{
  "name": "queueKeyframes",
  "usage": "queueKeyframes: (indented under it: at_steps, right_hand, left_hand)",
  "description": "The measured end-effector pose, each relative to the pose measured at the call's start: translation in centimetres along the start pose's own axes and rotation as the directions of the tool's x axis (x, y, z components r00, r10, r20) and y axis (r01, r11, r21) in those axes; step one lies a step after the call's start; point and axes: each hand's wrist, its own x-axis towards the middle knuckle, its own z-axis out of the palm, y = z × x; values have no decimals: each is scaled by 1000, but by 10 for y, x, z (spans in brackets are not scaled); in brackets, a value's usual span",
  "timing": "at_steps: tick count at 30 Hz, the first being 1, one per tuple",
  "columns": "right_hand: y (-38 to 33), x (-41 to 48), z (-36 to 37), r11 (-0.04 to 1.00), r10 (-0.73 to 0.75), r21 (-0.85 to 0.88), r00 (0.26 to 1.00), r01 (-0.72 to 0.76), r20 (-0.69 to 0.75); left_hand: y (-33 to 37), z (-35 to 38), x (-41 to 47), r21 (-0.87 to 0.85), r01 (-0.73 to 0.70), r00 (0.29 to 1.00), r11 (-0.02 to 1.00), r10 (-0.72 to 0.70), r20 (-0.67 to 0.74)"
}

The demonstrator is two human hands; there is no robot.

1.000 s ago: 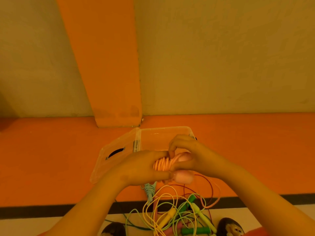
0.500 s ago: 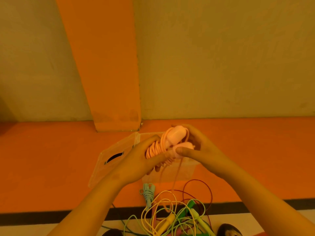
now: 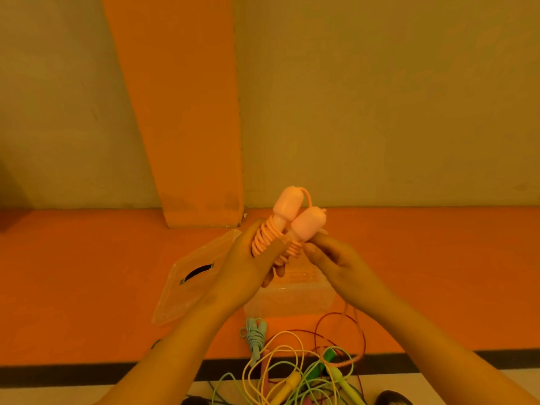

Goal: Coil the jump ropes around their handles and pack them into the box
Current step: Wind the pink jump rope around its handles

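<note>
A pink jump rope (image 3: 287,220) has its cord coiled around its two handles, which point up and away from me. My left hand (image 3: 251,264) grips the coiled bundle from the left. My right hand (image 3: 339,261) pinches the rope at the lower part of the handles, and a loose pink strand trails down under my right wrist. The clear plastic box (image 3: 292,299) stands on the orange floor right below my hands, its hinged lid (image 3: 190,285) lying open to the left.
A coiled pale blue rope (image 3: 254,334) lies just in front of the box. A tangle of yellow, green and dark red ropes (image 3: 295,372) is spread near my feet. An orange pillar (image 3: 187,112) and a beige wall rise behind the box.
Both hands have lifted the pink bundle higher and tilted the handles upward. More cord is wound on, and the loose pink tail is shorter.
</note>
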Motion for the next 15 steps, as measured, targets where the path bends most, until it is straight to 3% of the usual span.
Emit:
queueKeyframes:
  at_steps: [5, 15]
  right_hand:
    - [6, 5, 0, 992, -73, -117, 980, 52, -183]
    - [2, 7, -2, 966, -86, -256, 976, 33, -200]
  left_hand:
    - [-1, 12, 1, 17, 21, 998, 1000, -20, -59]
    - [0, 9, 2, 102, -159, 981, 982, 169, -96]
